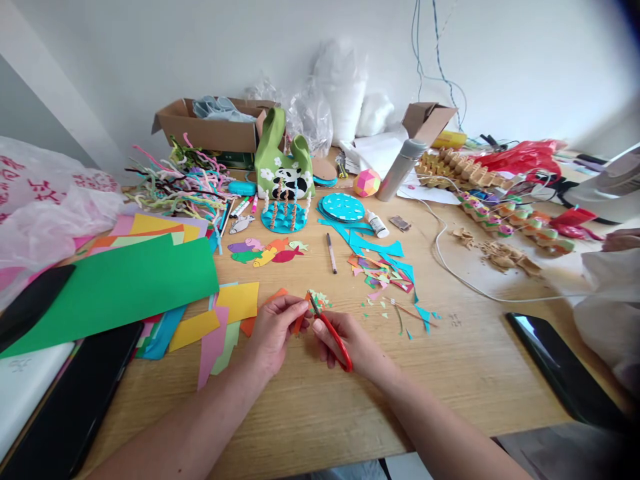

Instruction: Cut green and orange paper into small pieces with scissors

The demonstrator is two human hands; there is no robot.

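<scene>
Near the middle of the table, my right hand (pixel 337 337) is closed round the handles of red-handled scissors (pixel 334 337), whose blades point up and to the left. Facing it, my left hand (pixel 277 323) pinches a small piece of orange paper (pixel 299 325) close to the blades. Tiny green and pale paper bits (pixel 319 299) lie just beyond the scissor tips. Farther back rests a group of colourful paper fish (pixel 269 251). A pen (pixel 331 253) lies to their right, beside a heap of paper scraps (pixel 385 273).
Coloured paper sheets (pixel 150 280) and pipe cleaners (pixel 175 173) cover the left side. A green panda bag (pixel 283 163), blue discs (pixel 342 207) and a grey bottle (pixel 401 170) stand behind. A white cable (pixel 465 283) crosses the right, near a dark phone (pixel 560 363). Another person's sleeve (pixel 613 293) shows at right.
</scene>
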